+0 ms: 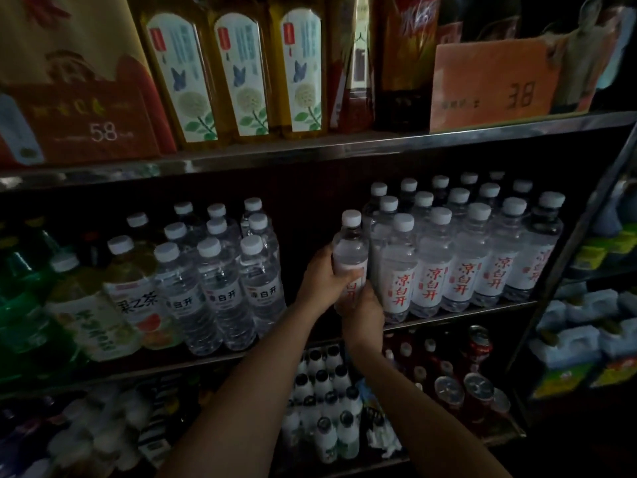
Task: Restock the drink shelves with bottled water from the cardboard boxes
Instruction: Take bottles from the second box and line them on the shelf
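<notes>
Shelving (344,150) of dark metal fills the whole view, with three tiers showing. Along the top tier, from 10 to 12 o'clock, stand tall yellow bottles with white flower labels (238,74), a red gift box marked 58 (86,129) at their 9 o'clock, and an orange price card marked 38 (496,88) towards 2 o'clock.

On the middle tier a block of capped water bottles with red-lettered white labels (465,250) sits at 3 o'clock of centre, several rows deep. A second group of water bottles with black lettering (220,281) stands at 9 o'clock, with a dark gap between the two groups. Further out at 9 o'clock are tea bottles (127,298) and green bottles (24,291).

The bottom tier holds small white bottles with dark caps (327,401) at 6 o'clock and red cans (475,384) at 5 o'clock.

Near centre, one water bottle (351,250) stands upright at the left edge of the red-lettered block, touching its front-row neighbour, over the shelf's front part. The left hand (324,277) grasps its body from the 9 o'clock side, fingers wrapped round the label. The right hand (365,312) grips its lower part from 6 o'clock.
</notes>
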Motion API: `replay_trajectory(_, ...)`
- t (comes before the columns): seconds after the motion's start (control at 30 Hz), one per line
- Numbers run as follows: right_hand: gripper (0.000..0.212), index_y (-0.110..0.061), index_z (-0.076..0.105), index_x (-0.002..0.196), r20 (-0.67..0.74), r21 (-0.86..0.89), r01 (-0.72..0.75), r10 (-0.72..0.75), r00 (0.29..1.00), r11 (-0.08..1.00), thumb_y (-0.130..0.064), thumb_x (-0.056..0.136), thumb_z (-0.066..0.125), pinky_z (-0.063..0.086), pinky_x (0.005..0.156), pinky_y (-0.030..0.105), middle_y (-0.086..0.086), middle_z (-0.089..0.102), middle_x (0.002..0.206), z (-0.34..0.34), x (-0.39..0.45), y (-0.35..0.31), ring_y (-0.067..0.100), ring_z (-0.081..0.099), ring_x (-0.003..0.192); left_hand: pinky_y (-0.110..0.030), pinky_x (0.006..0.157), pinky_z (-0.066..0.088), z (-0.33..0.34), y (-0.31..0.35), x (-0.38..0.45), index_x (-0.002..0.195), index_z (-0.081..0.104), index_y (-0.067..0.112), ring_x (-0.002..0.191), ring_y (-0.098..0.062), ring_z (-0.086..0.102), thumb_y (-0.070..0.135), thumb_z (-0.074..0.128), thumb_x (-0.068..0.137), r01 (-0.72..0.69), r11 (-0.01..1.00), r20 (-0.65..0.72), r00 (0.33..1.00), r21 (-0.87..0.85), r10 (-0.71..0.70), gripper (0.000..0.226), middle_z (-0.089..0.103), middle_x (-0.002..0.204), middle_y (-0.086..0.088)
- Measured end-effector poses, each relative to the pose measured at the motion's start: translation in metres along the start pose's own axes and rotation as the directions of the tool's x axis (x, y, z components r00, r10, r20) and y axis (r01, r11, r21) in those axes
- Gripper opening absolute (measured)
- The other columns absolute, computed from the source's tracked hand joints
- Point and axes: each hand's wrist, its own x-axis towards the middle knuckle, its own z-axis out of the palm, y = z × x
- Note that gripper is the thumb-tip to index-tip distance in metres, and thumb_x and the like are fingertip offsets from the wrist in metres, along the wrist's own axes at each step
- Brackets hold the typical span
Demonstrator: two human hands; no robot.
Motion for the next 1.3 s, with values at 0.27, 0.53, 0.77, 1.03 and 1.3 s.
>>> replay_trajectory(0.27,0.061,-0.010,0.018,0.151,0.018,0.034,-0.057,0.056,0.998,0.998,-0.004,0.095,0.042,0.041,0.105,0.037,0.014,0.026,0.152,0.032,0.016,0.001,0.029,0.044,0.130,-0.024,0.084,0.044,0.017,-0.006,0.048,0.124,0.054,0.017,0.105,-0.009,0.057,0.019,0.074,0.080,0.007,1.000,-0.034,0.999,-0.028,-0.008,0.049,0.061,0.115,0.004)
replay_trajectory(0.53,0.054,-0.002,0.031,0.146,0.100,0.002,0.028,-0.028,0.995,1.000,-0.001,0.094,0.045,0.024,0.108,0.017,0.015,0.036,0.147,0.027,0.020,0.006,0.024,0.037,0.136,-0.021,0.084,0.037,0.021,-0.009,0.085,0.125,0.052,0.008,0.114,-0.022,0.056,0.021,0.071,0.083,0.035,0.998,-0.052,0.998,0.045,-0.033,0.048,0.059,0.125,-0.010)
replay_trajectory(0.77,0.048,-0.005,0.036,0.143,0.159,-0.029,0.066,-0.061,0.985,0.997,-0.005,0.096,0.045,0.019,0.100,0.006,0.011,0.041,0.144,0.006,0.007,0.011,0.019,0.039,0.133,-0.036,0.096,0.045,0.020,-0.018,0.092,0.126,0.052,0.010,0.119,-0.028,0.052,0.030,0.080,0.072,0.078,0.988,-0.099,0.993,0.132,-0.066,0.064,0.056,0.126,-0.014)
replay_trajectory(1.03,0.043,-0.003,0.047,0.136,0.333,-0.148,0.026,0.026,0.942,0.989,-0.011,0.094,0.050,0.037,0.101,0.028,0.014,0.055,0.134,-0.040,-0.004,0.012,0.028,0.049,0.126,-0.037,0.095,0.049,0.012,0.005,0.070,0.133,0.051,0.016,0.117,-0.024,0.056,0.044,0.076,0.075,0.311,0.950,0.055,0.950,-0.038,-0.308,0.069,0.055,0.134,-0.007)
replay_trajectory(1.3,0.043,-0.008,0.055,0.128,0.399,-0.261,0.072,0.040,0.916,0.963,-0.031,0.092,0.059,0.041,0.092,0.026,0.012,0.060,0.127,-0.110,-0.022,0.011,0.027,0.054,0.120,-0.036,0.108,0.037,-0.007,0.026,-0.002,0.147,0.028,0.009,0.132,-0.029,0.041,0.054,0.047,0.092,0.366,0.905,0.036,0.924,0.216,-0.382,0.074,0.036,0.149,-0.010)
